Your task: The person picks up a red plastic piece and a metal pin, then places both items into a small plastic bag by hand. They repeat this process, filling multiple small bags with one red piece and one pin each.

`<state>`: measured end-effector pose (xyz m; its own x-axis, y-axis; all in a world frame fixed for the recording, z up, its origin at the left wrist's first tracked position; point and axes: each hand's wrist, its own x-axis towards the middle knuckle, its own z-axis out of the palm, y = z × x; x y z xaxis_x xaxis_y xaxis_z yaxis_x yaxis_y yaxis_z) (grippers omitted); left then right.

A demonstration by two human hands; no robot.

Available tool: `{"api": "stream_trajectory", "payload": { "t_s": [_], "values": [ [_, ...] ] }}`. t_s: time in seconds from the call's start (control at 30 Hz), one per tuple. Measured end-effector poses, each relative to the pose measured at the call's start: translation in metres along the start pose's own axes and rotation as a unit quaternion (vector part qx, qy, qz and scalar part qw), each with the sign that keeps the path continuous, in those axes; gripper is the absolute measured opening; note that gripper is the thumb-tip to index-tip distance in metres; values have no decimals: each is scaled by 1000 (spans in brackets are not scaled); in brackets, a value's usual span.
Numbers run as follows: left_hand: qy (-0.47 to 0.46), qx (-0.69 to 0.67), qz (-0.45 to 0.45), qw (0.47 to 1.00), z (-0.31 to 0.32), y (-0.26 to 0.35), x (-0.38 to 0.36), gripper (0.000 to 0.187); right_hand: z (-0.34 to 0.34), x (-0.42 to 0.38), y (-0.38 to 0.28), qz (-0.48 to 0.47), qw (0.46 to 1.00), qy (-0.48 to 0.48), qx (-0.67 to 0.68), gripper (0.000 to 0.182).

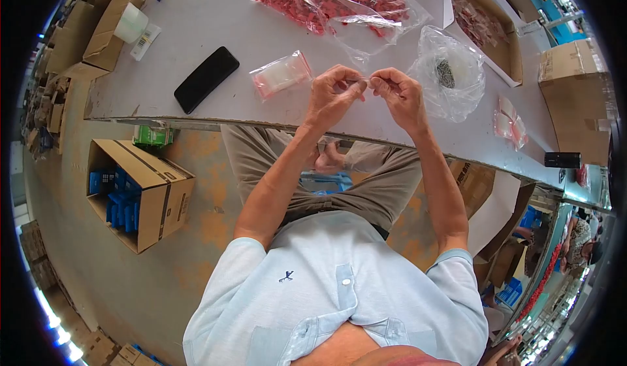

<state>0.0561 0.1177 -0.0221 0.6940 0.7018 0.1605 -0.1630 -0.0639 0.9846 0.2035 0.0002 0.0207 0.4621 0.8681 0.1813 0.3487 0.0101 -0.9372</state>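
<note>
My left hand (pixel 332 98) and my right hand (pixel 400 98) meet above the table's near edge, fingertips almost touching. Both are closed in a pinch around a small clear plastic piece (pixel 357 79), mostly covered by the fingers; its exact kind I cannot make out. Left of my left hand lies a stack of small clear zip bags (pixel 282 76) with red edges. Beside my right hand sits an open clear bag (pixel 447 72) holding small dark metal parts. Beyond both hands rests a large clear bag of small red parts (pixel 333 3).
A black phone (pixel 206 80) lies on the table (pixel 163 52) at left. An open carton (pixel 486 29) with small packed bags stands at right, near more zip bags (pixel 509 123) and a black object (pixel 562 160). On the floor is a box with blue packs (pixel 147 193).
</note>
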Motion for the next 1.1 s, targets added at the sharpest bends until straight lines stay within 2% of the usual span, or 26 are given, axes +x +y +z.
{"api": "stream_trajectory", "payload": {
  "t_s": [0.1, 0.23, 0.4, 0.47, 0.6, 0.7, 0.77, 1.03, 1.1],
  "values": [
    [6, -77, -23, 997, 0, -3, -1, 13, 0, -1, 0, 14, 1000, 2, -9, 17],
    [6, -76, -5, 997, 0, -3, 0, 10, 1, -1, 3, 13, 1000, -7, 2, 16],
    [5, -90, -32, 995, 0, 6, -1, 6, 3, -2, -6, -1, 1000, -1, -31, 12],
    [-29, -45, -25, 998, -8, -3, -1, 9, 3, -3, -2, -8, 999, 0, -35, 10],
    [-32, -26, -24, 999, -9, -8, -1, 9, 4, -4, 1, 3, 1000, -17, -4, 11],
    [-39, -54, 0, 998, -7, -6, -2, 8, 2, -5, 5, 5, 999, -32, 30, 12],
    [-42, -113, -23, 992, -5, -3, -2, 7, 3, -6, 8, 49, 994, -37, 94, 12],
    [-49, -116, -42, 991, -2, -3, -2, 8, 1, -14, 1, 37, 998, 11, 58, 14],
    [-35, -182, -55, 981, -2, -3, -2, 9, -1, -15, -1, 35, 997, 19, 62, 14]
  ]
}}
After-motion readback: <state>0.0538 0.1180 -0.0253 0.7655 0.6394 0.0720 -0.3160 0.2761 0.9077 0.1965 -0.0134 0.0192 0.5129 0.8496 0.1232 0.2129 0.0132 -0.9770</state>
